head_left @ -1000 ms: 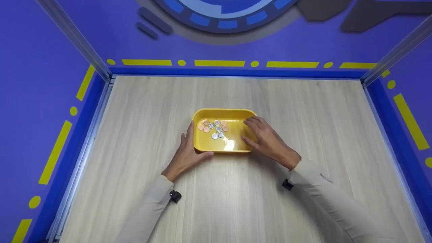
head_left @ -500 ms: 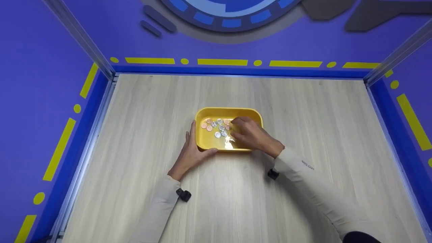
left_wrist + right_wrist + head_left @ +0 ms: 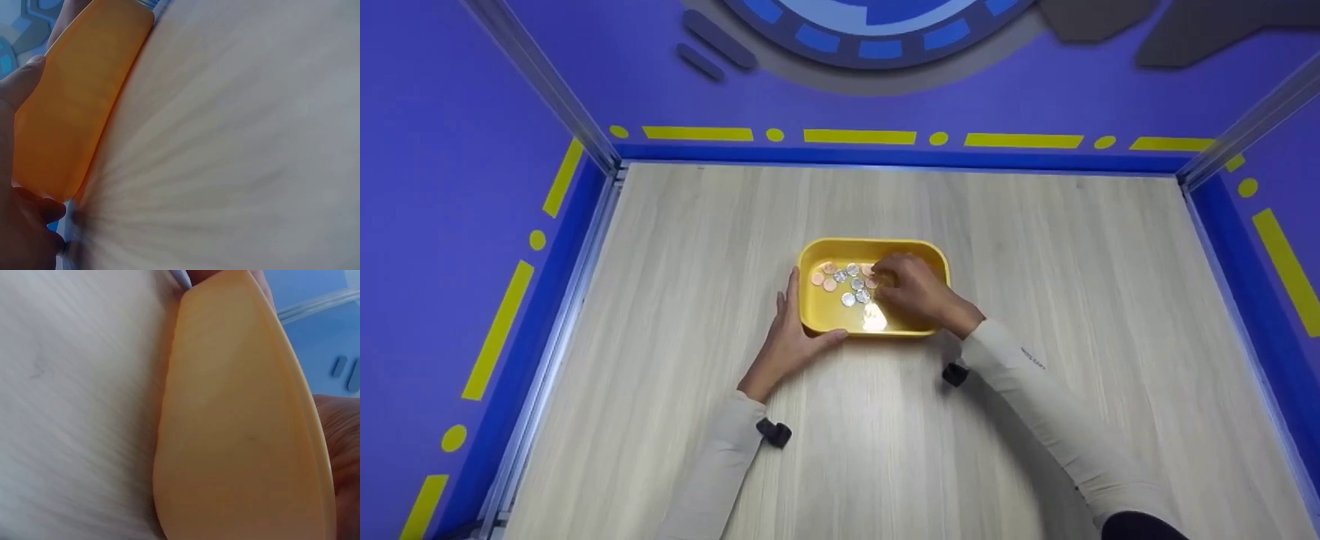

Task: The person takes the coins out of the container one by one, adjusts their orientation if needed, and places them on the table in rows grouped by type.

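Note:
A yellow plastic tray (image 3: 877, 241) lies on the table, with several copper coins (image 3: 829, 285) and silver coins (image 3: 849, 299) spread over its left and middle floor. My left hand (image 3: 789, 343) grips the tray's near left corner, thumb on the near side and fingers along the left end. The left wrist view shows the thumb against the tray's outer wall (image 3: 79, 101). Inside the tray, my right hand (image 3: 921, 291) reaches over the rightmost copper coins with bent fingers, thumb and fingertips slightly apart. The right wrist view has the wall (image 3: 236, 410) hiding those fingertips.
A light wood-grain table (image 3: 720, 225) surrounds the tray. Blue panels (image 3: 840, 105) with yellow marks stand at the back and both sides, joined by metal corner posts. Each sleeve carries a small black camera (image 3: 774, 433) at the wrist.
My right hand has moved left from the tray's right rim into the tray, down to the copper coins, and its fingers have bent. My left hand stays on the tray; the whole view shifts slightly.

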